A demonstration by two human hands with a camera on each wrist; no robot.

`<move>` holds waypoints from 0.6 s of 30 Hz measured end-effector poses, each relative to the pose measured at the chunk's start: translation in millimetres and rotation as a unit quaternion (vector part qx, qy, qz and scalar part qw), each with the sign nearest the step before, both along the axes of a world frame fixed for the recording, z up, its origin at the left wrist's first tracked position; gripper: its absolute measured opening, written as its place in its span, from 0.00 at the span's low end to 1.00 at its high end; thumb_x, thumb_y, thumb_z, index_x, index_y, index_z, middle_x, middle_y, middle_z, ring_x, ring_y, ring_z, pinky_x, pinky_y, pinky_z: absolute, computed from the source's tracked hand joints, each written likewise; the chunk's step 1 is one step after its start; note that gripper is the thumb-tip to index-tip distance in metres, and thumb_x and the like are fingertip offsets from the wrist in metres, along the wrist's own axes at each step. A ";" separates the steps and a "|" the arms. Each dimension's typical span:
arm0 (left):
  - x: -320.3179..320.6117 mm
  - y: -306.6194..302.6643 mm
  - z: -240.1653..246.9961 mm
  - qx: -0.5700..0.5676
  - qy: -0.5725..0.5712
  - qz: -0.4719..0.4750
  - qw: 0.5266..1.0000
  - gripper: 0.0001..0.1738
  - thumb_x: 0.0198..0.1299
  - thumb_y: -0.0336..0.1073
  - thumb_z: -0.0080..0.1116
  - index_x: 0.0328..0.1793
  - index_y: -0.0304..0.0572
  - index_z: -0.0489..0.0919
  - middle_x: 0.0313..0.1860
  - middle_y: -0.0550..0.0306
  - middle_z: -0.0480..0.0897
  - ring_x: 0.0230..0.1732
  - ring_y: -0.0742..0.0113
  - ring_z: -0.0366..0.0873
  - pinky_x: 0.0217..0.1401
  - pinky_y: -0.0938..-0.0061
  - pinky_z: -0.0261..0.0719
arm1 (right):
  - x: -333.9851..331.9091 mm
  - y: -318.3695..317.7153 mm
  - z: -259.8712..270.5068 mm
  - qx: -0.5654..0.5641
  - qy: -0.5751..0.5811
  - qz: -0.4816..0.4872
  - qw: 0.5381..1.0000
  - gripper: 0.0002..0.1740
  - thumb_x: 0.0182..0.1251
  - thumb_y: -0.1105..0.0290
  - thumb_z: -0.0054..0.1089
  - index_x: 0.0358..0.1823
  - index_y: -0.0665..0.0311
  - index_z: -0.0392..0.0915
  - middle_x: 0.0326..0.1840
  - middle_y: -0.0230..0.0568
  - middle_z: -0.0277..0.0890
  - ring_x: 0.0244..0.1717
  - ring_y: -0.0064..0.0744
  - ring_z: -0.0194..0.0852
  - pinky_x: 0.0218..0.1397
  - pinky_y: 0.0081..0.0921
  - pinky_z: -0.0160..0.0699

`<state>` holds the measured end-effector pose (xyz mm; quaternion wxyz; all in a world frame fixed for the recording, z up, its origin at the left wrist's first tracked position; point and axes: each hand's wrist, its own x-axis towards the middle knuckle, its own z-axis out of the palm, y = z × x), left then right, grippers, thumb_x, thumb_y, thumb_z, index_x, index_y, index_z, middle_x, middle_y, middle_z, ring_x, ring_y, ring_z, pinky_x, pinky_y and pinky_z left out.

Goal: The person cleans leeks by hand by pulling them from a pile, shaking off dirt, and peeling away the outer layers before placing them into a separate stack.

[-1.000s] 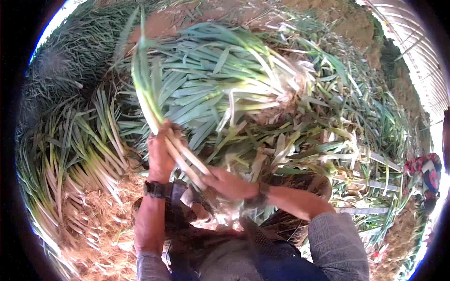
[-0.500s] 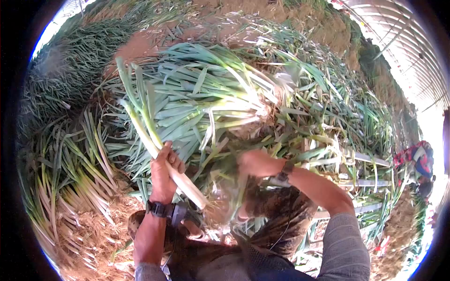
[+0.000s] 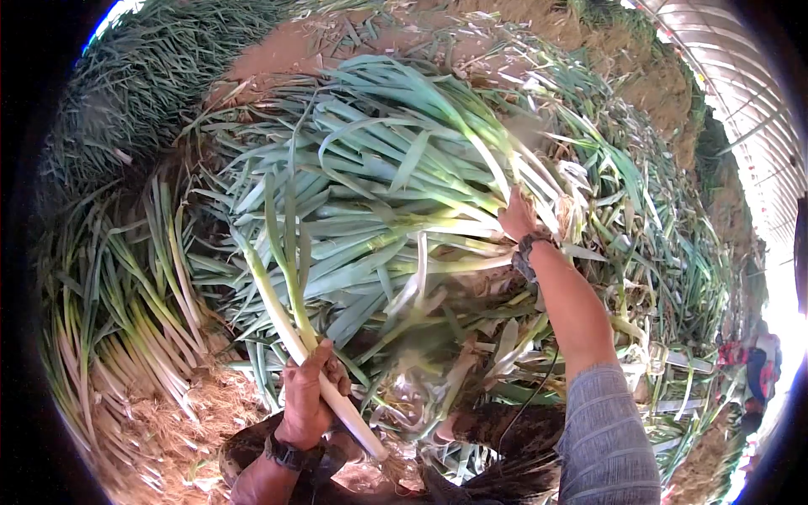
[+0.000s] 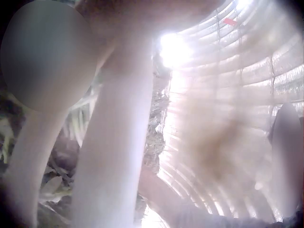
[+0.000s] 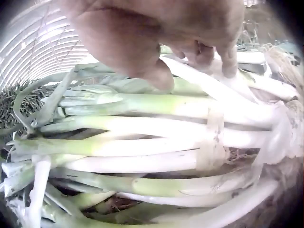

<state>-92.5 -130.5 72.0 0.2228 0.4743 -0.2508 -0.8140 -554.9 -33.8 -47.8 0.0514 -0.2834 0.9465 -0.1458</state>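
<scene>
My left hand [image 3: 311, 396] grips leeks [image 3: 278, 311] around their pale stems, held slantwise with the leaves up and the roots near my lap. Two white stems [image 4: 111, 142] cross the left wrist view, partly blurred, with part of the hand above them. Across the pile, my right hand [image 3: 518, 215] reaches onto the white stems of the heaped leeks [image 3: 362, 194]. In the right wrist view its thumb [image 5: 159, 76] and fingers [image 5: 228, 61] stand apart, one white stem [image 5: 204, 83] passing between them. Other stems lie side by side below that hand.
More leeks [image 3: 139, 328] lie in rows at the left, roots toward me. Loose leaves and trimmings [image 3: 631, 202] cover the right side. Metal bars [image 3: 682, 362] show at the right, near a red checked cloth [image 3: 734, 353]. A ribbed tunnel roof [image 3: 741, 76] arches beyond.
My right hand has left the lower ends of the held leeks and moved up and right to the heap. My left hand, still gripping its leeks, sits lower in the head view.
</scene>
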 end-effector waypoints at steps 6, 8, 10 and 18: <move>-8.3 2.6 -9.5 -0.019 -0.031 -0.030 0.999 0.11 0.62 0.38 0.63 0.33 0.44 0.74 0.21 0.62 0.71 0.17 0.72 0.69 0.18 0.75 0.72 | 65.8 -6.1 13.4 -0.080 -0.054 0.089 0.991 0.25 0.73 0.64 0.52 0.67 0.67 0.62 0.29 0.39 0.76 0.16 0.19 0.67 0.11 0.15 0.69; -14.0 1.2 -7.0 -0.043 -0.029 -0.045 0.998 0.13 0.62 0.41 0.63 0.33 0.43 0.74 0.22 0.62 0.72 0.18 0.72 0.69 0.20 0.76 0.72 | 127.2 -6.3 41.0 -0.161 -0.220 0.089 0.958 0.24 0.73 0.66 0.52 0.66 0.68 0.61 0.26 0.37 0.74 0.14 0.18 0.66 0.09 0.15 0.69; -16.3 1.9 -8.8 -0.036 -0.025 -0.075 0.996 0.14 0.63 0.43 0.62 0.37 0.40 0.76 0.25 0.60 0.76 0.22 0.69 0.73 0.22 0.74 0.76 | 186.0 6.0 90.4 -0.158 -0.288 0.151 0.932 0.23 0.72 0.70 0.52 0.66 0.66 0.62 0.27 0.39 0.75 0.14 0.20 0.68 0.10 0.17 0.71; -43.4 10.9 7.6 -0.094 0.156 -0.098 0.978 0.23 0.66 0.50 0.57 0.54 0.36 0.74 0.38 0.57 0.77 0.40 0.63 0.77 0.46 0.68 0.80 | 279.9 54.9 113.2 -0.191 -0.280 0.436 0.834 0.20 0.68 0.73 0.54 0.58 0.62 0.59 0.26 0.55 0.72 0.23 0.53 0.76 0.25 0.45 0.74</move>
